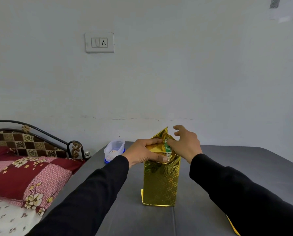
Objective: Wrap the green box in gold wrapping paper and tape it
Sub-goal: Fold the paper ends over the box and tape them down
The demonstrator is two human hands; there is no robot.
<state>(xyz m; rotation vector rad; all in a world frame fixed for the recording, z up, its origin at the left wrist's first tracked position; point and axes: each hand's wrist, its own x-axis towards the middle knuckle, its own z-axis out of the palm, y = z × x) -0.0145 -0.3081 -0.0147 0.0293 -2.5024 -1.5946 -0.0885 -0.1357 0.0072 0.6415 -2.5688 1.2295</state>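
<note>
- The green box (167,147) stands upright on the grey table (227,167), a little right of the frame's centre and low in the picture; only a small strip of green with white print shows at its open top.
- Gold wrapping paper (160,183) covers the box's near face from the table up; it is shiny, creased and finely textured, with a narrow flap sticking out at the lower left corner.
- At the top the paper is not closed: one pointed flap stands up at the back, and another is folded down across the top.
- The left hand (145,153) grips the top of the wrapped box from the left, thumb on the near side and fingers curled over the folded flap.
- The right hand (185,142) rests on the top from the right, its fingers spread apart and loosely bent; the thumb touches the paper by the green strip.
- Both arms wear black sleeves.
- A second piece of gold paper (233,226) lies at the lower right, partly under the right sleeve.
- A clear plastic container (114,149) with a blue base sits at the table's left edge, left of the box.
- A bed with a patterned red quilt (23,176) fills the lower left.
</note>
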